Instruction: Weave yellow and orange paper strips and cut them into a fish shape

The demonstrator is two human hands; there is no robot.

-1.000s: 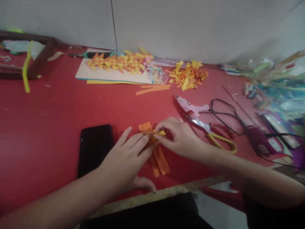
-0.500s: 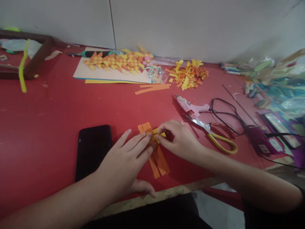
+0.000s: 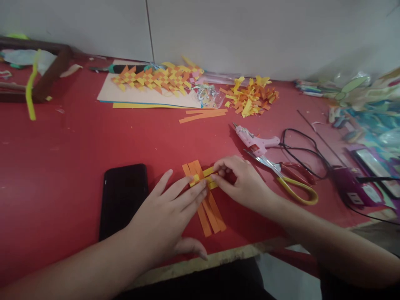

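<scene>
Several orange paper strips (image 3: 208,214) lie side by side on the red table, slanting toward its front edge. Short yellow paper strips (image 3: 208,171) cross them near their upper part, making a small weave. My left hand (image 3: 170,208) lies over the crossing with its fingers spread, the fingertips pressing on the paper. My right hand (image 3: 239,179) pinches the right end of a yellow strip between thumb and forefinger. Part of the weave is hidden beneath my left fingers.
Left of my hand lies a black phone (image 3: 123,200). To the right are scissors (image 3: 275,168), a pink glue gun (image 3: 256,141) and a purple device (image 3: 353,187) with cords. Behind are woven paper pieces (image 3: 153,80), paper scraps (image 3: 251,98) and loose orange strips (image 3: 203,114).
My left fingers have shifted slightly, uncovering more of the yellow and orange crossing. My right hand has moved a little to the right, still pinching a yellow strip.
</scene>
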